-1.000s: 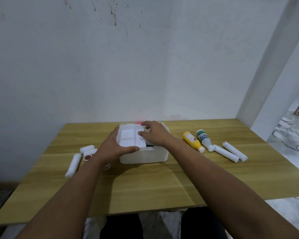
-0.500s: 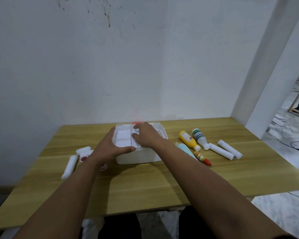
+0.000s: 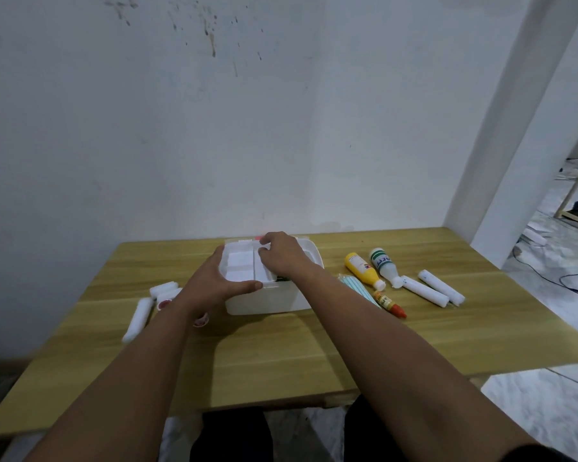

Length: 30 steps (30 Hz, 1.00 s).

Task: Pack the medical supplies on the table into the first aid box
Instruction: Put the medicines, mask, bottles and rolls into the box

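Observation:
The white first aid box (image 3: 267,300) stands open at the middle of the wooden table (image 3: 281,348). A white divided tray (image 3: 241,266) rests in its top. My left hand (image 3: 207,285) grips the tray's left side, thumb along its front edge. My right hand (image 3: 281,258) lies over the tray's right part, fingers curled at its back edge. Right of the box lie a pack of face masks (image 3: 354,285), a yellow bottle (image 3: 361,270), a clear bottle with a green label (image 3: 382,263), a small red-tipped bottle (image 3: 389,303) and two white rolls (image 3: 424,290).
Left of the box lie a long white roll (image 3: 137,315), a shorter white roll (image 3: 162,290) and two small red-and-white tape rolls (image 3: 164,303), partly hidden by my left arm. The wall runs along the table's far edge. A white pillar (image 3: 501,195) stands at the right.
Both hands stay on the tray. My right forearm has shifted left, uncovering the face masks and the small red-tipped bottle. The camera has tilted slightly.

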Tool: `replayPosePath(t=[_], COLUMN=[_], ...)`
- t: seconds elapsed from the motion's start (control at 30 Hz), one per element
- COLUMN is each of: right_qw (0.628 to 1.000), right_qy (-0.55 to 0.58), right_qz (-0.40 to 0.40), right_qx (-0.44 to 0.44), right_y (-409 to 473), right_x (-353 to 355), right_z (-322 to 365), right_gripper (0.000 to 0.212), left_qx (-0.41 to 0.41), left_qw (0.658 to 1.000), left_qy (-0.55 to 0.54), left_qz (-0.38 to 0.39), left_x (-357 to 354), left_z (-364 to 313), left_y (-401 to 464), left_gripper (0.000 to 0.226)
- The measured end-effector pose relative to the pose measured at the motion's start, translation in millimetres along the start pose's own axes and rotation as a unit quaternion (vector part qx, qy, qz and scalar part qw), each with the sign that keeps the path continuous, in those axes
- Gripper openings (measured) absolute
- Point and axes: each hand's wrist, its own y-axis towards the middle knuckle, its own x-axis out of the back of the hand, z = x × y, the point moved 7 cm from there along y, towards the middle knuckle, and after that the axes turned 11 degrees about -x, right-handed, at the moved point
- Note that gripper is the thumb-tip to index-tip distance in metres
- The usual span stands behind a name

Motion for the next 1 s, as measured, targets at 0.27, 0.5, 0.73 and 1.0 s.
replayPosePath(t=[0.27, 0.5, 0.73, 1.0], right_qw=[0.994, 0.968, 0.902, 0.912], right_qy=[0.020, -0.216, -0.401, -0.392], right_qz=[-0.103, -0.084, 0.011, 0.014], right_qx=[0.033, -0.093, -0.156, -0.122], right_y=[-21, -51, -74, -77], right_x=[66, 105, 77, 82], right_z=[-20, -76, -110, -103], right_gripper=[0.030, 0.018, 0.031, 0.031], left_qx=[0.000, -0.001, 0.005, -0.004], left_qw=[1.000, 0.999, 1.000, 0.999], left_qy=[-0.013, -0.037, -0.028, -0.034], left_qz=[0.011, 0.008, 0.013, 0.010], left_x=[0, 0, 0, 1], left_z=[2, -4, -3, -5], left_y=[1, -2, -2, -2], left_gripper=[0.095, 0.097, 0.107, 0.101])
